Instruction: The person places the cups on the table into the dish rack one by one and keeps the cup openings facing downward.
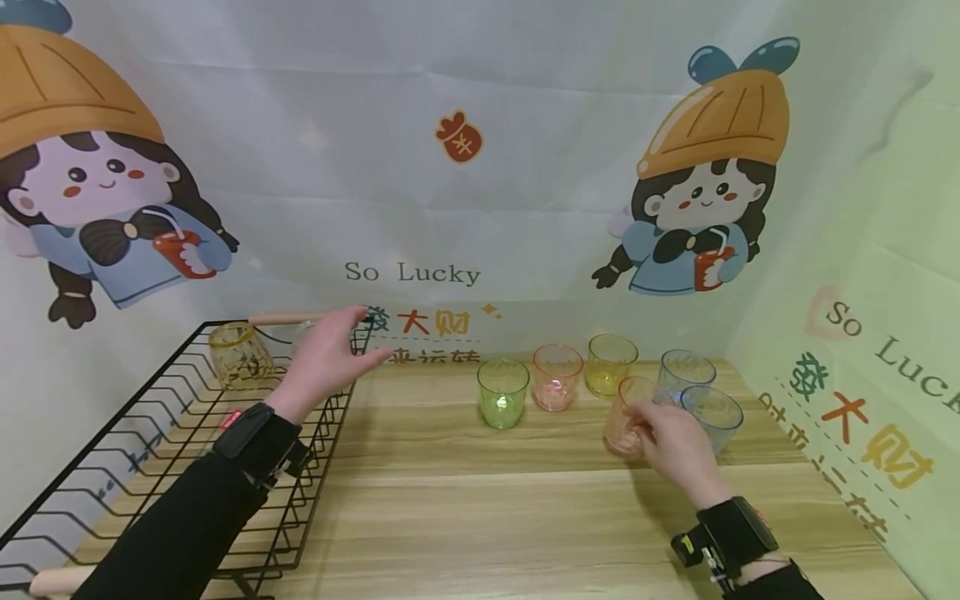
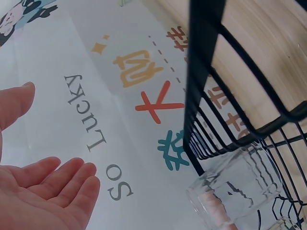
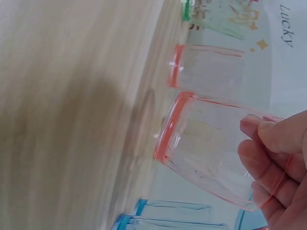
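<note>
My right hand (image 1: 675, 450) pinches a pink glass (image 1: 624, 425) by its rim, thumb on one side and fingers on the other. In the right wrist view this pink glass (image 3: 206, 143) is tilted and seems slightly off the table. My left hand (image 1: 322, 358) is above the far end of a black wire rack (image 1: 330, 442), fingers extended and holding nothing. Below it in the rack lies a clear glass (image 2: 235, 187), mostly hidden by the hand in the head view. A yellow glass (image 1: 240, 358) sits tilted at the rack's far left corner.
A green glass (image 1: 502, 396), another pink glass (image 1: 557, 379) and a yellow glass (image 1: 611, 367) stand at the table's back. Two blue glasses, one behind (image 1: 686, 371) and one nearer (image 1: 716, 417), stand right of my right hand. A printed cloth (image 1: 525, 208) hangs behind.
</note>
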A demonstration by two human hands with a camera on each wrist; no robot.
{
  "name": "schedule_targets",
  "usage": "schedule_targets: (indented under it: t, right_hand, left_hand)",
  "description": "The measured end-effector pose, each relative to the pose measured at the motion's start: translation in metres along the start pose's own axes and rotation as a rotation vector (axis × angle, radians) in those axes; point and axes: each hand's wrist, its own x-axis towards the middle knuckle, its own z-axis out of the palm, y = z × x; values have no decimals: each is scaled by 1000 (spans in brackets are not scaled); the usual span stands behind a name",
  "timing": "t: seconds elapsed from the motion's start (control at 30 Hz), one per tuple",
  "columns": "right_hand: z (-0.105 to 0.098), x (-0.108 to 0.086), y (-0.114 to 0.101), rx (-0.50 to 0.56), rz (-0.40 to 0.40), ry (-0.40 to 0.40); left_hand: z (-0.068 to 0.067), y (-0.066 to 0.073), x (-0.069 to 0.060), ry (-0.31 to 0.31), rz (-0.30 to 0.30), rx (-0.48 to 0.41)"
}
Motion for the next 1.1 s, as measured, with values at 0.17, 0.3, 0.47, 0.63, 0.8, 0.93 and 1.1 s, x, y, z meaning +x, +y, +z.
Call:
schedule_targets:
  t: [0.17,0.3,0.47,0.63,0.8,0.93,1.1]
  right_hand:
    - [-6,2,-6,25,27,-6]
    - [-10,4,-11,36,25,15]
    - [-12,6,-14,50,8,61]
    - [-12,8,-17,76,-1,102]
    - [-12,10,-20,106,-18,159]
    - [-13,14,-24,132,-31,194]
    - [-14,17,-31,158,-47,224]
  left_hand:
    - [-1,5,-1,9,4,-16]
    - [-3,13,-4,15,6,-36]
    - [-1,23,-7,16,25,-65]
    - [1,32,-11,7,39,-102]
    - [3,43,-16,13,54,-122]
    - [5,51,-17,21,60,-122]
    - [8,57,-16,31,76,-138]
